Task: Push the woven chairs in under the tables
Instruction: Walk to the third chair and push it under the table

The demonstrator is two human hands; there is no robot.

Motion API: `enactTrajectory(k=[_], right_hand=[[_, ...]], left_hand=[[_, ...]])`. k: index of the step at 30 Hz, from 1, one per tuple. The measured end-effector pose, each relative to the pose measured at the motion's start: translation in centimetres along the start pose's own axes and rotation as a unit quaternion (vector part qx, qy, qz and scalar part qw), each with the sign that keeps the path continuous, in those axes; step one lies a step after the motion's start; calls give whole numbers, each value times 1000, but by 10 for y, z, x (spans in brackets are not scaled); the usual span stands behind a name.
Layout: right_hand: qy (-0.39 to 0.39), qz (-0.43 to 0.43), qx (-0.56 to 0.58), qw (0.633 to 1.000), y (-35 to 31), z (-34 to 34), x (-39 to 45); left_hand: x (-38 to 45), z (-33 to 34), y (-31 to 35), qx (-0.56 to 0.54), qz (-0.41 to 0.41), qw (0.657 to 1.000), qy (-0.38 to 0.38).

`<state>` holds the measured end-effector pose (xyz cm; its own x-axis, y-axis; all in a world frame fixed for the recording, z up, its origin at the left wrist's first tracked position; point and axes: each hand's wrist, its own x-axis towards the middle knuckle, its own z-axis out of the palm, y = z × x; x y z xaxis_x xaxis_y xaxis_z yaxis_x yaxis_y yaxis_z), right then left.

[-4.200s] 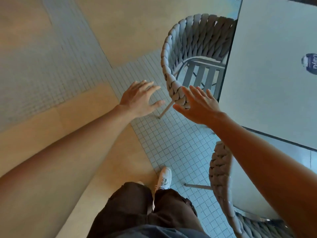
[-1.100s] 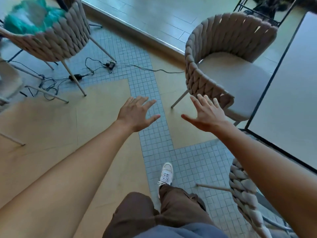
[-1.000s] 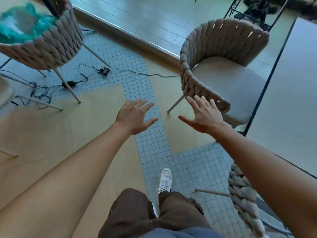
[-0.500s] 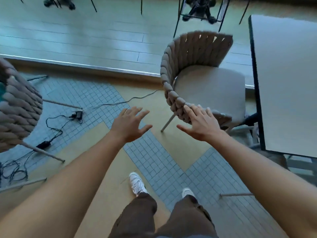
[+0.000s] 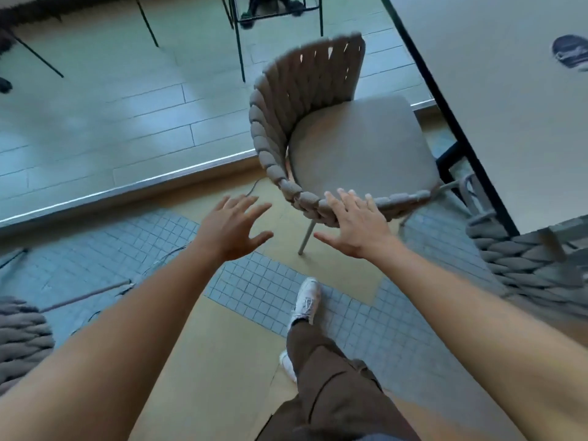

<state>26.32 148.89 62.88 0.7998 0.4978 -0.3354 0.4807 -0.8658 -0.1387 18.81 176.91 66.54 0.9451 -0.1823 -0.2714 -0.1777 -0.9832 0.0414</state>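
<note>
A grey woven chair [image 5: 318, 100] with a padded seat stands pulled out beside the pale table [image 5: 496, 100] at the right; its seat lies almost fully outside the table's dark edge. My right hand [image 5: 354, 226] is open, fingers spread, its fingertips at the chair's near woven armrest; contact cannot be told. My left hand [image 5: 232, 229] hovers open over the floor, left of the chair, touching nothing. Another woven chair [image 5: 525, 268] shows at the right edge, partly under the same table.
A third woven chair [image 5: 22, 338] pokes in at the lower left. Cables [image 5: 159, 259] trail across the blue mosaic tiles. A metal threshold strip [image 5: 127, 186] crosses the floor behind the chair. Dark furniture legs [image 5: 238, 43] stand beyond it. My legs and white shoes [image 5: 307, 302] are below.
I have walked from an earlier pushed-in chair toward this pulled-out one. In the last second the view swung and both open hands came closer, the right reaching the armrest.
</note>
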Motion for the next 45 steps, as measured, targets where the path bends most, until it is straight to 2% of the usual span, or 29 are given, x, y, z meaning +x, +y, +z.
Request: enactTrajectory(k=[5, 13, 20, 23, 26, 32, 37, 40, 45], right_hand=[[-16, 34, 28, 999, -4, 17, 55], [-69, 84, 62, 992, -30, 47, 120], [26, 171, 81, 982, -81, 57, 165], [52, 217, 64, 973, -92, 57, 181], [84, 209, 52, 973, -90, 61, 180], [111, 244, 110, 957, -86, 62, 144], [126, 245, 86, 957, -80, 66, 114], [144, 229, 77, 960, -72, 64, 118], [138, 250, 69, 956, -57, 61, 130]], left_hand=[[68, 8, -28, 14, 49, 998, -26], [166, 26, -75, 112, 155, 979, -64], [255, 31, -104, 233, 309, 916, -105], [286, 34, -103, 231, 398, 883, -95], [295, 41, -105, 181, 458, 866, -93], [279, 52, -84, 135, 486, 859, -87], [265, 65, -64, 123, 517, 845, -54], [277, 66, -61, 122, 536, 834, -43], [296, 59, -56, 152, 529, 835, -15]])
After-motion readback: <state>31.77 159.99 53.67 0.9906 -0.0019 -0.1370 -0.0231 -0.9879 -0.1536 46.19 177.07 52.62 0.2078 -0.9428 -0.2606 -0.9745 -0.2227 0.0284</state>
